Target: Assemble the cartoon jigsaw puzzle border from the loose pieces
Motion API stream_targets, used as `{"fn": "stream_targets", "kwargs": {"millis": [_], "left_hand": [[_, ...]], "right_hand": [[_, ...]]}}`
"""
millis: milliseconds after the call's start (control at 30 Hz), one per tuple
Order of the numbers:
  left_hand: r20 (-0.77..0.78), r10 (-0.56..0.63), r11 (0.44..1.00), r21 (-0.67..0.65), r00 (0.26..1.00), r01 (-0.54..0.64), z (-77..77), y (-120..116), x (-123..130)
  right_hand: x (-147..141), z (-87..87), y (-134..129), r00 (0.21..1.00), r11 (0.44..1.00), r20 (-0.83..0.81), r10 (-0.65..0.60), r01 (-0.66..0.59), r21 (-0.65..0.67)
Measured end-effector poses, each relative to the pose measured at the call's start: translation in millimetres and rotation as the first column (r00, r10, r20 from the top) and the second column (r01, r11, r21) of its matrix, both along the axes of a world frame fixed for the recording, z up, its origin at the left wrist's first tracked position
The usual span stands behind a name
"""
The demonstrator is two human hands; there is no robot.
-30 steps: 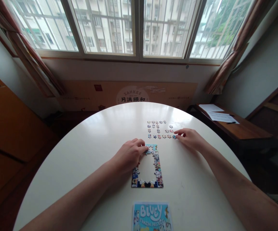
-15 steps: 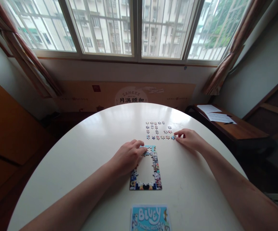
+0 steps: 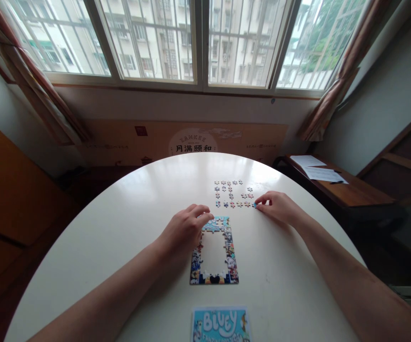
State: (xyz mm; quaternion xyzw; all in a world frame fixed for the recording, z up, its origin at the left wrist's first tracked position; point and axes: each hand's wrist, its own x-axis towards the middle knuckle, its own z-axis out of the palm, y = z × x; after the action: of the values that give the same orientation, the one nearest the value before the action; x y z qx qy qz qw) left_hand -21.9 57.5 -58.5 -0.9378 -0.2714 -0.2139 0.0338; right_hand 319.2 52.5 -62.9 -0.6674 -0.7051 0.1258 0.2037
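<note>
A partly filled jigsaw puzzle (image 3: 232, 259) lies on the white table, its border joined and its middle showing bare tabletop. Over its upper left corner is my left hand (image 3: 187, 225), fingers loosely bent and a little apart, holding nothing that I can see. Beyond the puzzle, loose jigsaw pieces (image 3: 232, 204) are laid out in rows. At the right end of the nearest row my right hand (image 3: 276, 206) pinches a small blue puzzle piece (image 3: 254, 205) between thumb and fingertips. The hand covers part of that piece.
A blue picture card (image 3: 221, 325) lettered "BLUEY" lies at the near side of the round table (image 3: 119, 228). To the right stands a low wooden table (image 3: 355, 190) with paper sheets (image 3: 319, 173) and pens. A windowed wall is behind.
My left hand has lifted slightly and drawn back left, uncovering more of the puzzle's top. My right fingers have closed on the blue piece at the row's end.
</note>
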Motion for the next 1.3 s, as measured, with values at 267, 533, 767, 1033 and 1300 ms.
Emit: {"fn": "stream_targets", "kwargs": {"millis": [267,533,767,1033,1300], "left_hand": [[0.030,0.010,0.999,-0.048,0.999,-0.009,1.3,0,0],[0.027,-0.055,0.996,-0.062,0.998,0.057,4.2,0,1],[0.037,-0.079,0.993,-0.086,0.996,0.082,4.8,0,0],[0.032,-0.106,0.987,-0.120,0.994,0.110,3.0,1,1],[0.025,-0.150,0.979,-0.136,0.988,0.152,2.2,1,4]], "right_hand": [[-2,-0.4,-1,1.000,1.000,-0.004,0.003,-0.003,-0.018],[-3,5.6,-6,0.999,1.000,-0.035,-0.013,0.014,0.018],[-55,10.5,-20,0.947,0.972,-0.219,0.233,-0.220,0.081],[-101,7.7,-27,0.936,0.949,-0.156,0.316,-0.311,0.052],[-107,4.4,-23,0.944,0.952,-0.123,0.305,-0.301,0.055]]}}
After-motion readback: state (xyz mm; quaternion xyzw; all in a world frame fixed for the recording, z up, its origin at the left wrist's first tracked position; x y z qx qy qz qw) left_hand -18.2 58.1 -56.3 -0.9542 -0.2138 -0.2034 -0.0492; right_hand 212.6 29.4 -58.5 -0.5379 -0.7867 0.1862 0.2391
